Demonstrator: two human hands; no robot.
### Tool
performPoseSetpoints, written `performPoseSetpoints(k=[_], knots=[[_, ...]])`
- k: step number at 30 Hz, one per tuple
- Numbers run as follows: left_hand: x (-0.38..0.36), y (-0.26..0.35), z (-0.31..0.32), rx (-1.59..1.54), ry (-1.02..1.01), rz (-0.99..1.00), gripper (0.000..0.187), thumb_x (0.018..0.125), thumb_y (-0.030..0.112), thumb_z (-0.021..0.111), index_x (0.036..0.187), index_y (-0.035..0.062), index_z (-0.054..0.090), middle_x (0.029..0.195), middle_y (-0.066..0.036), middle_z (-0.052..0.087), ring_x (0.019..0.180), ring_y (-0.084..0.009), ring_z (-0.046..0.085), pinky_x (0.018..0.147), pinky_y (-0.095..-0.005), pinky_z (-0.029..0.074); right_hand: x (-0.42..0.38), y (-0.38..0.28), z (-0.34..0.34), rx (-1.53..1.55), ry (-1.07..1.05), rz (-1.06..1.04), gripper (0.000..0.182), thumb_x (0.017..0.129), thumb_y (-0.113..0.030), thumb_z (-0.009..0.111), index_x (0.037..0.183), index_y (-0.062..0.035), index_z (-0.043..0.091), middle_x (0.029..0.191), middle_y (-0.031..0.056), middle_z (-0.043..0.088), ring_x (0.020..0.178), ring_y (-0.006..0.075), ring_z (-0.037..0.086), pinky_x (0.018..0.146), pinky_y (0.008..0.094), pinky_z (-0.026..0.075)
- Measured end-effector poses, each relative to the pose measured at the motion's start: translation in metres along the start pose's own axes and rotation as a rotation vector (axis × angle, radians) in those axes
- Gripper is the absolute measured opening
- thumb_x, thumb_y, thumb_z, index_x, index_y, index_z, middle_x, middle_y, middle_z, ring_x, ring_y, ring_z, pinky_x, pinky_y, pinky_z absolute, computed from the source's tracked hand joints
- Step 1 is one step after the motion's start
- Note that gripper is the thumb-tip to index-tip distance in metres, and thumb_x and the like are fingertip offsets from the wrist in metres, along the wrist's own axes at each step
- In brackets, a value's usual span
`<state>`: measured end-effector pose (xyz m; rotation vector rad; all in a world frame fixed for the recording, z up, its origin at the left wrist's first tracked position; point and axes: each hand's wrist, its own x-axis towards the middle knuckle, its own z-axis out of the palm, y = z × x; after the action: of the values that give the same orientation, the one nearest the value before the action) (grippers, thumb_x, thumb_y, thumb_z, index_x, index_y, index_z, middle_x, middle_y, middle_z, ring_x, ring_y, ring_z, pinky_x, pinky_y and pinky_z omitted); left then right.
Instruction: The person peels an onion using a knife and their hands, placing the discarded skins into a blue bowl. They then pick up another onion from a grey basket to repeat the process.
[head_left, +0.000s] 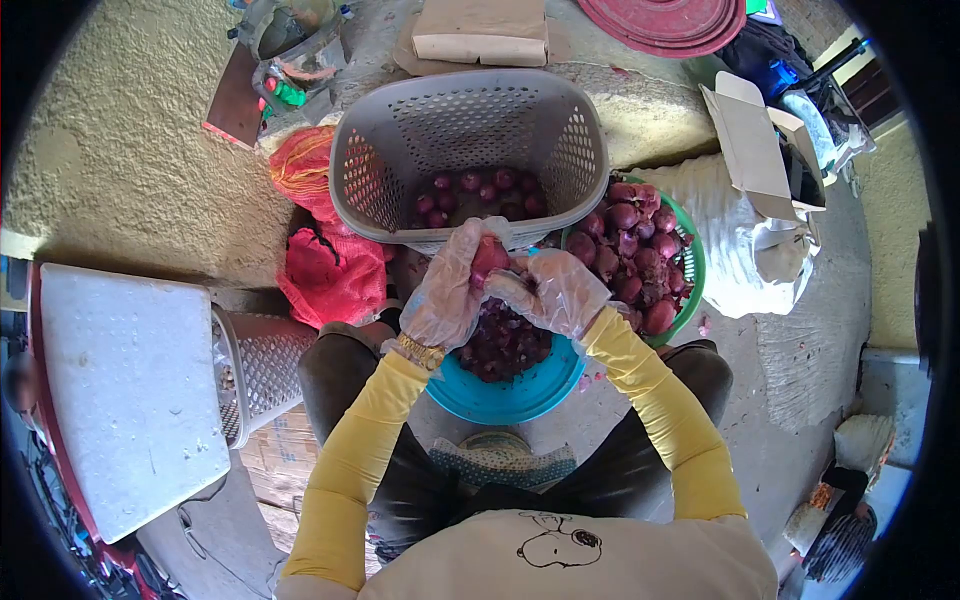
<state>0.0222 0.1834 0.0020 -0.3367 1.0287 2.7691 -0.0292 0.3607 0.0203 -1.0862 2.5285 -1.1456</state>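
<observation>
While your left hand curls around a red onion just before the grey basket, your right hand is half-open beside it, contact unclear. Expect it light, firm, its papery skin slippery: grip the widest part. Onions lie inside the basket, more in the green basket to its right, seemingly dark skins in the blue basin nearer you

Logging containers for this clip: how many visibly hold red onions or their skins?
3: the grey basket at the far side, the green basket at right, the blue basin nearest the wearer. The red sack and pale basket at left may hide more.
</observation>
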Motion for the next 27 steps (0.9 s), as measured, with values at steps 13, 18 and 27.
performPoseSetpoints(k=[13,18,27], knots=[[-0.006,0.024,0.008,-0.06,0.116,0.06,0.041,0.106,0.039,0.058,0.127,0.0034,0.059,0.118,-0.012,0.065,0.111,-0.0295,0.066,0.095,-0.0441,0.058,0.0,-0.018,-0.021,0.241,-0.148,0.071,0.042,0.093,-0.038,0.076,0.106,-0.0012,0.064,0.084,0.0141,0.069,0.077,0.0305,0.068,0.067,0.0415,0.052],[-0.001,0.02,-0.004,-0.135,0.187,0.119,0.035,0.106,0.034,0.059,0.124,0.004,0.061,0.116,-0.01,0.064,0.108,-0.0263,0.067,0.098,-0.0442,0.058,-0.015,0.006,-0.015,0.202,-0.235,0.036,0.035,0.099,-0.03,0.068,0.11,0.002,0.058,0.086,0.0128,0.066,0.077,0.026,0.065,0.07,0.0393,0.052],[0.002,0.028,-0.011,-0.193,0.186,0.129,0.035,0.105,0.035,0.06,0.122,0.0051,0.061,0.112,-0.007,0.062,0.105,-0.0233,0.064,0.096,-0.0463,0.06,-0.011,0.003,-0.032,0.206,-0.449,0.081,0.028,0.107,-0.028,0.053,0.115,-0.002,0.058,0.085,0.0169,0.064,0.079,0.0317,0.064,0.071,0.0429,0.05]])
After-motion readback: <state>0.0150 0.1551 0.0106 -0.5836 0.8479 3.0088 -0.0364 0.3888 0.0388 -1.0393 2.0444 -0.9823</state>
